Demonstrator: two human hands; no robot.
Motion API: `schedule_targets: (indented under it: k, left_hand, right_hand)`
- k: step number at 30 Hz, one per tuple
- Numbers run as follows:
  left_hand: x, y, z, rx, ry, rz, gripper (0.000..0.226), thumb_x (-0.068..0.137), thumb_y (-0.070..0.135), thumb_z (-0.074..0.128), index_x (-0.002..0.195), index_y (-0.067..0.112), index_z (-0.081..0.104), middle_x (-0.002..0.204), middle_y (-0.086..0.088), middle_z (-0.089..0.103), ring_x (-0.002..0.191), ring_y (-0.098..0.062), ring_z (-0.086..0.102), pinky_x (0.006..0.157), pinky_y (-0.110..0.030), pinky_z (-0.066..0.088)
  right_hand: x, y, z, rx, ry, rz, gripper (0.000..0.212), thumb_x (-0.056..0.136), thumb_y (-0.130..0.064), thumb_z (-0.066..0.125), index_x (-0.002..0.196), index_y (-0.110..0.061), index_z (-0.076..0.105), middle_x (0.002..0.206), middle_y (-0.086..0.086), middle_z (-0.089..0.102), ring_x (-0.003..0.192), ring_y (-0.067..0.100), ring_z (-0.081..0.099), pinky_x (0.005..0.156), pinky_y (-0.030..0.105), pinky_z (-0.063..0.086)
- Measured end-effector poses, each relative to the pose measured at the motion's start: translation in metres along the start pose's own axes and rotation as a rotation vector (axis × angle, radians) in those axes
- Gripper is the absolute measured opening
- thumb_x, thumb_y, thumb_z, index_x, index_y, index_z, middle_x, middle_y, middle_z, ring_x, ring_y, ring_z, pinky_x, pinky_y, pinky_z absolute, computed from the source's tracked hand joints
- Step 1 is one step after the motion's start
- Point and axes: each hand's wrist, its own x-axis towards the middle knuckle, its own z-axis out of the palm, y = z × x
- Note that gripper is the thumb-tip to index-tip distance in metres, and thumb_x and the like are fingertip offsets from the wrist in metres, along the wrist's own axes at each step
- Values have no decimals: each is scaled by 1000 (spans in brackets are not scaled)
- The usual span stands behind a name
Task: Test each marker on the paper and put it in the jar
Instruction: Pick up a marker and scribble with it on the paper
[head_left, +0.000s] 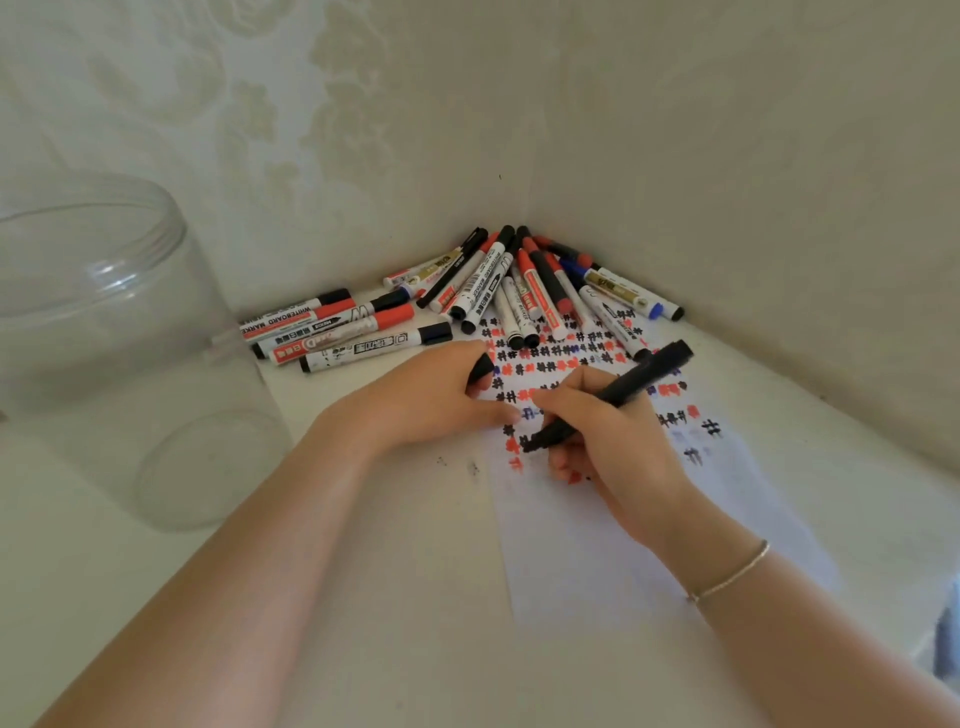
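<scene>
My right hand (605, 441) grips a black marker (644, 376), its tip down on the white paper (597, 561) among rows of black, red and blue test marks. My left hand (441, 400) rests on the paper's left edge and holds a black cap (480, 368) between its fingers. A clear plastic jar (104, 322) stands at the left, with no marker visible inside. A pile of several markers (498, 291) lies in the corner beyond the paper.
Patterned walls meet in a corner right behind the marker pile. A second row of markers (343, 332) lies left of the pile, close to the jar. Small dark specks (472, 467) mark the white tabletop beside the paper.
</scene>
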Motion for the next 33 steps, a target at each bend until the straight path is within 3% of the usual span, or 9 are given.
schedule_targets:
  k: [5, 12, 16, 18, 20, 27, 33]
  left_hand:
    - [0, -4, 0, 1, 5, -30, 49, 68, 55, 75, 77, 23, 39, 74, 7, 38, 63, -10, 32, 57, -24, 30]
    - [7, -3, -1, 79, 36, -28, 44, 75, 56, 69, 78, 24, 38, 77, 6, 42, 64, -8, 35, 58, -25, 31]
    - [6, -4, -3, 89, 13, -17, 44, 74, 57, 70, 77, 27, 38, 83, 6, 48, 71, -8, 43, 62, -26, 38]
    - [3, -3, -5, 83, -6, -36, 48, 69, 61, 72, 74, 29, 38, 78, 8, 45, 67, -8, 40, 57, -25, 33]
    - [-1, 0, -7, 78, -55, -53, 53, 61, 64, 76, 72, 29, 38, 73, 9, 40, 63, -8, 34, 56, -25, 27]
    - [-7, 2, -11, 96, -147, -85, 57, 52, 64, 80, 75, 31, 40, 77, 11, 46, 67, -8, 39, 58, -25, 31]
    - [-7, 2, -12, 90, -157, -91, 57, 53, 64, 80, 75, 31, 40, 77, 12, 44, 67, -7, 38, 57, -25, 29]
  right_hand:
    - [3, 1, 1, -86, 21, -48, 24, 84, -5, 66, 65, -6, 51, 52, 13, 55, 39, 19, 52, 48, 33, 44]
    - [4, -3, 3, -96, 59, -40, 29, 83, -1, 64, 61, -6, 46, 47, 9, 46, 34, 18, 43, 39, 26, 39]
    - [-2, 11, 4, -222, 110, -101, 28, 78, -2, 65, 65, 4, 42, 56, 11, 39, 47, 19, 35, 42, 21, 31]
    - [-3, 13, 5, -246, 129, -140, 28, 76, -1, 65, 67, 9, 41, 57, 11, 39, 50, 19, 34, 42, 20, 29]
    - [-4, 12, 6, -235, 138, -143, 26, 76, 1, 63, 68, 11, 41, 56, 12, 40, 46, 17, 33, 40, 17, 28]
    - [-9, 11, 11, -231, 136, -132, 26, 77, -1, 65, 65, 10, 44, 41, 4, 45, 31, 10, 38, 35, 14, 32]
    - [-8, 13, 12, -298, 184, -164, 22, 76, -1, 64, 71, 12, 46, 57, 13, 46, 44, 11, 37, 38, 16, 33]
